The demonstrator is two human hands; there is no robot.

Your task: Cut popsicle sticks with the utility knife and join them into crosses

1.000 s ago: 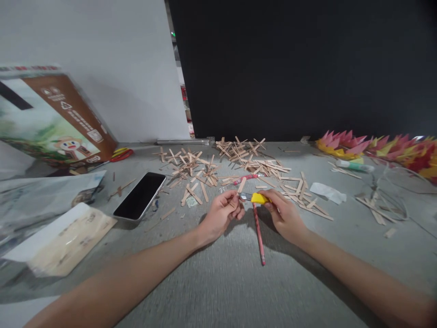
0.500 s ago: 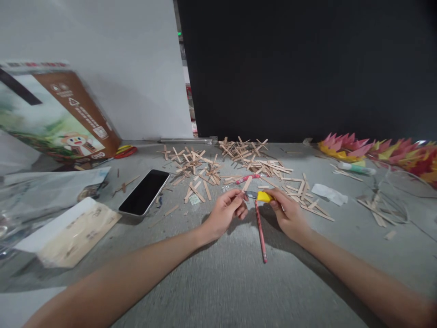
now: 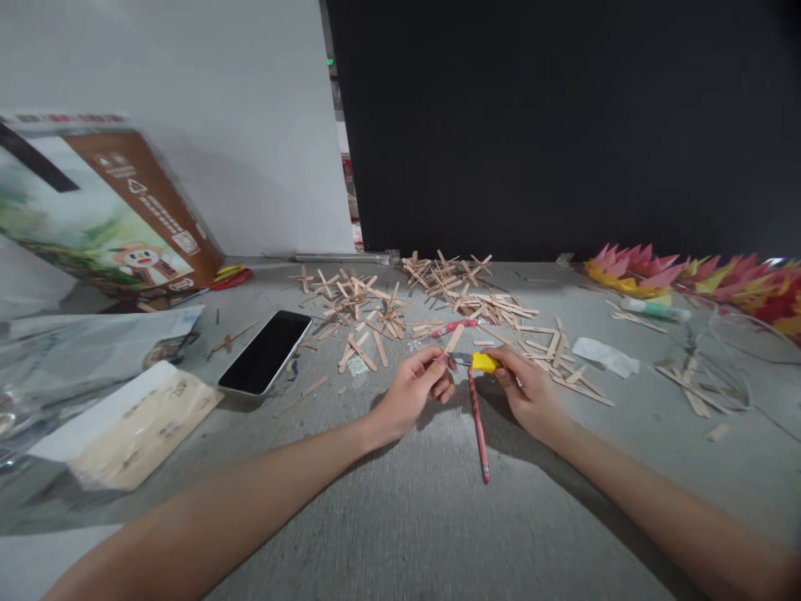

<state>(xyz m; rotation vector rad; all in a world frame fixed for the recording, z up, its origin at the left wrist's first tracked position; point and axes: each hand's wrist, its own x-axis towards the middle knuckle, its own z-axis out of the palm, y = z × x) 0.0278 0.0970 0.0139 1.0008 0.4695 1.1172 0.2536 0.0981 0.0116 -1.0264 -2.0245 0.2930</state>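
Note:
My left hand [image 3: 418,386] pinches a wooden popsicle stick [image 3: 455,338], whose upper end sticks out above the fingers. Closed around a yellow utility knife [image 3: 485,362] is my right hand [image 3: 526,386]. The knife's grey blade points left and meets the stick by my left fingertips; the exact contact is too small to make out. Between the hands a pink pencil [image 3: 479,430] lies on the grey table [image 3: 400,517], eraser end toward me. Just beyond the hands are loose popsicle sticks [image 3: 501,306] and a red-wrapped tube-like item [image 3: 455,327].
A black phone [image 3: 266,352], a paper packet [image 3: 143,430] and a printed bag [image 3: 118,213] are on the left. To the right lie a crumpled tissue [image 3: 605,356], a glue stick [image 3: 657,310], a thin cable [image 3: 744,376] and pink-yellow paper petals [image 3: 638,269]. A black panel [image 3: 563,125] stands behind.
Almost nothing differs. Both hands keep their grip on the stick and the knife, and the view has shifted very slightly.

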